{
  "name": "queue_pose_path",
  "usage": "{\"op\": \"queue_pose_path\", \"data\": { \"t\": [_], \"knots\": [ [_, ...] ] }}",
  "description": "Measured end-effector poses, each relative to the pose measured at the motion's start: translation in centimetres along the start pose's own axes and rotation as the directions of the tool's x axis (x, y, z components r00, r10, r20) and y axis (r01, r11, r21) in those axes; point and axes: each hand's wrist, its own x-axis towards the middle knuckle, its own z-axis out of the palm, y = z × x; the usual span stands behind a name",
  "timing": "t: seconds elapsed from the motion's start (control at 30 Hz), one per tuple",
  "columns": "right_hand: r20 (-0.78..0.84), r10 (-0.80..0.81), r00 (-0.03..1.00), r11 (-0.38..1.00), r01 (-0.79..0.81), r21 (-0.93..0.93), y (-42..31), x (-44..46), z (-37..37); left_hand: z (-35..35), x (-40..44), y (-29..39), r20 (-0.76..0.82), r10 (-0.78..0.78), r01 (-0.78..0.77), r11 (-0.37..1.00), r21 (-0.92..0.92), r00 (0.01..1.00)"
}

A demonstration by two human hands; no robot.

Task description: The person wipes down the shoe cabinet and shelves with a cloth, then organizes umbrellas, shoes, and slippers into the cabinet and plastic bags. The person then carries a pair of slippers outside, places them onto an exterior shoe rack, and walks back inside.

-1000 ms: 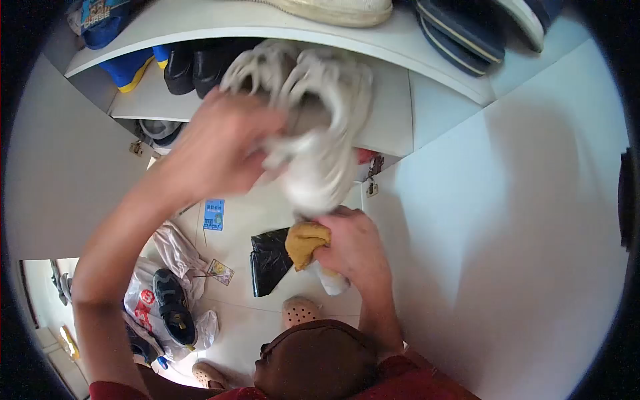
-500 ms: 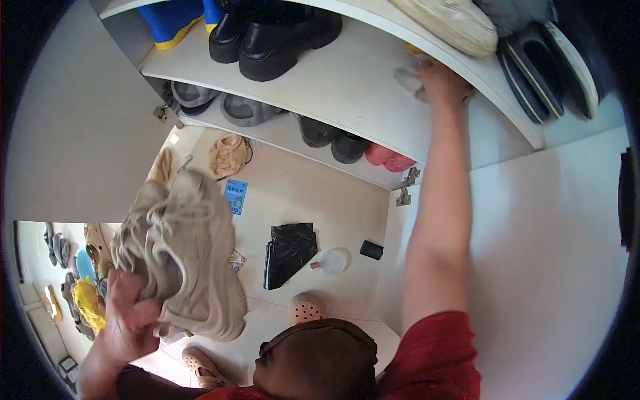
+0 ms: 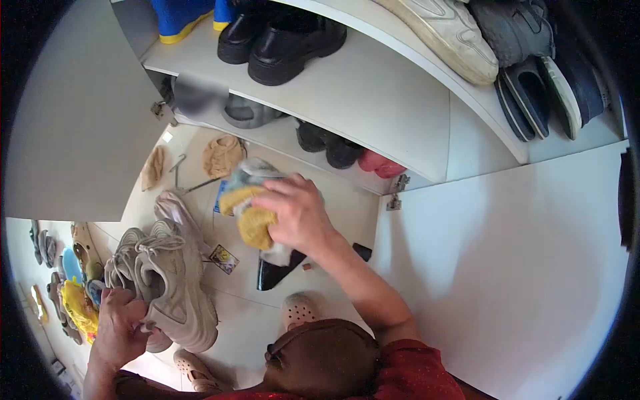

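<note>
My left hand (image 3: 120, 323) is closed around the heels of a pair of beige sneakers (image 3: 179, 303), which hang toes up at the lower left. Over the floor in the middle, my right hand (image 3: 299, 212) grips a soft bundle of yellow, grey and white cloth (image 3: 256, 228). What the cloth pieces are, I cannot make out. Behind the bundle, a folded black plastic bag (image 3: 272, 275) on the floor is partly hidden.
Black leather shoes (image 3: 290, 50) and blue-and-yellow footwear (image 3: 183, 19) stand on the cabinet's middle shelf (image 3: 380, 87). Other shoes (image 3: 440, 40) fill the upper right. An open door (image 3: 507, 267) stands at right. Tan cloth (image 3: 223, 157), a hanger (image 3: 177, 167) and a yellow bag (image 3: 79, 307) lie on the floor.
My right hand has come off the shelf with the cloth bundle and moved down and left over the floor. My left hand has lowered the sneakers slightly.
</note>
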Motion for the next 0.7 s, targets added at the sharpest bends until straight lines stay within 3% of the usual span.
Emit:
{"op": "queue_pose_path", "data": {
  "t": [0.1,0.17,0.2,0.23,0.3,0.33,0.37,0.47,0.5,0.53,0.6,0.7],
  "knots": [
    [-0.202,0.048,0.978,0.998,-0.054,-0.024,0.8,0.6,-4.6,0.3,-1.3,0.6,-0.067,0.009,-0.005,0.998,0.058,0.998],
    [-0.410,0.219,0.885,0.947,-0.294,-0.131,3.0,4.4,-9.6,-0.2,-1.5,0.0,-0.084,0.010,-0.004,0.997,0.075,0.996],
    [-0.428,0.373,0.823,0.909,-0.418,-0.011,4.5,6.7,-12.1,-0.3,-1.8,0.0,-0.083,0.011,-0.005,0.997,0.075,0.996],
    [-0.333,0.548,0.767,0.807,-0.590,-0.030,7.4,9.1,-14.5,-0.1,-1.8,0.1,-0.107,0.011,-0.003,0.997,0.075,0.994],
    [-0.336,0.495,0.801,0.747,-0.590,-0.308,19.7,13.3,-15.5,-0.5,-2.3,0.4,-0.148,0.002,0.009,0.997,0.078,0.989],
    [-0.328,0.395,0.858,0.748,-0.508,-0.428,25.1,14.1,-14.5,-0.4,-2.4,0.7,-0.222,0.028,-0.006,0.995,0.101,0.975],
    [-0.319,0.405,0.857,0.752,-0.511,-0.416,25.2,14.2,-13.4,-0.4,-2.6,1.0,-0.229,0.034,-0.012,0.995,0.097,0.973],
    [-0.317,0.449,0.836,0.731,-0.547,-0.408,21.3,15.5,-8.8,-1.4,-2.5,0.9,-0.189,0.067,-0.055,0.996,0.065,0.980],
    [-0.327,0.355,0.876,0.699,-0.481,-0.529,15.4,14.2,-8.0,-1.6,-2.2,1.3,-0.203,0.113,-0.103,0.993,0.059,0.973],
    [-0.258,0.408,0.876,0.783,-0.481,-0.396,11.6,12.4,-7.6,-1.9,-1.9,1.7,-0.213,0.156,-0.146,0.987,0.059,0.964],
    [-0.204,0.186,0.961,0.898,-0.250,-0.362,7.3,7.8,-5.5,-1.8,-1.7,2.1,-0.262,0.233,-0.220,0.972,0.079,0.936],
    [-0.120,0.147,0.982,0.981,-0.160,-0.110,2.3,-0.6,-2.2,-3.8,-0.2,4.7,-0.228,0.393,-0.384,0.919,0.087,0.891]
  ]
}}
